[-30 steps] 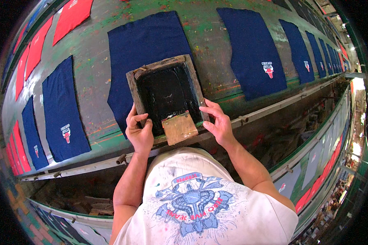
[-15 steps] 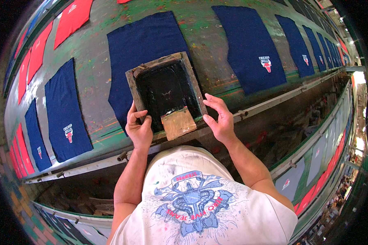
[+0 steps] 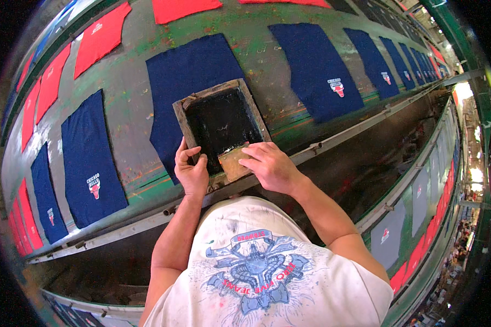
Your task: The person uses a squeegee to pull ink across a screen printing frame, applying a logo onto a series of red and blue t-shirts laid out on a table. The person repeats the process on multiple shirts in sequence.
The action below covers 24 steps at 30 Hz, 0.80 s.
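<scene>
A wooden-framed printing screen [image 3: 186, 123] with dark ink inside lies on the near part of a navy fabric piece [image 3: 190, 65] on the long, paint-stained table [image 3: 132, 124]. My left hand [image 3: 192, 170] grips the screen's left side near its lower corner, fingers curled around the frame. My right hand [image 3: 267, 163] has its fingers on a wooden squeegee [image 3: 232, 162] at the screen's near end, partly hiding it. The squeegee's far edge carries pale smears.
Navy pieces with printed logos [image 3: 316, 65] lie in rows either side, red pieces [image 3: 98, 38] along the far side. A metal rail [image 3: 147, 219] edges the table above a dark gap. Another table with grey and red pieces [image 3: 388, 231] is at the lower right.
My right hand has left the screen's right side and moved left onto the squeegee. My left hand stays on the frame. The view has shifted slightly.
</scene>
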{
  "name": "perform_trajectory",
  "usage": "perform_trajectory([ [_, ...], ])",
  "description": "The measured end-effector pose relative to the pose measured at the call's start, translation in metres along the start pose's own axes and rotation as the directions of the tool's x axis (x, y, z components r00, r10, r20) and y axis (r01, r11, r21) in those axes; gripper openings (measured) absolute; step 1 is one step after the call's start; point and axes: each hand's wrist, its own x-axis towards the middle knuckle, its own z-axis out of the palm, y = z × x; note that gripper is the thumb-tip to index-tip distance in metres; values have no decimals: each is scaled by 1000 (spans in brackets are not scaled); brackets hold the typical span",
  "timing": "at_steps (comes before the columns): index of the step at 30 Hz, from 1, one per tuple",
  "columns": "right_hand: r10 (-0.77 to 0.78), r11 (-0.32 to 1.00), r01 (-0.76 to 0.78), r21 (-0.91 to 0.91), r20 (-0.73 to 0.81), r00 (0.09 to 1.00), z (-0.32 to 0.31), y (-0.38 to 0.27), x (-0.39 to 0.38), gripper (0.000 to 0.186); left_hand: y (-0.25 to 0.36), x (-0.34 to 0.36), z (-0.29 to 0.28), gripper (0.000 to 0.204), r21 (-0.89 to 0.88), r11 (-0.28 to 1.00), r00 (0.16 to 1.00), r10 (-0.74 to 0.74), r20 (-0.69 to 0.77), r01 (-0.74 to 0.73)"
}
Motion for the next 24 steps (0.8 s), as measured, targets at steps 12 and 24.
perform_trajectory([
  [12,-41,986,6,165,209,977,-12,26,53,34,-7,3,11,47,-278,958,992,-94,-81,68],
  [24,-105,989,104,108,5,994,21,100,151,37,15,19,-6,52,-130,952,955,-287,-69,277],
])
